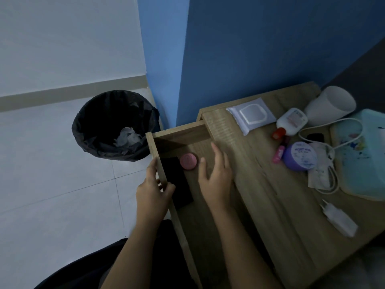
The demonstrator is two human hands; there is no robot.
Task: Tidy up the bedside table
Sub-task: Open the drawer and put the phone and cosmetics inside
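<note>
Left grip [153,190] curled round drawer front [154,149]. Right grip [216,178] spread wide, empty, just beside pink jar [188,161]; contact unclear. Black flat item [178,182] part-hidden, unidentifiable.

Drawer [181,133] is pulled right out: a flat black slab [178,182] lies along its front panel, a pink jar [188,161] just beside it, and there's bare floor at the far end. On the table [260,195] a broad bare strip runs next to the drawer. Beyond it the purple tub [300,156], white cable [336,180], teal box [360,163] and charger plug [339,222] crowd the right side, with the wipes pack [250,115] and bottle [291,122] at the back.
</note>
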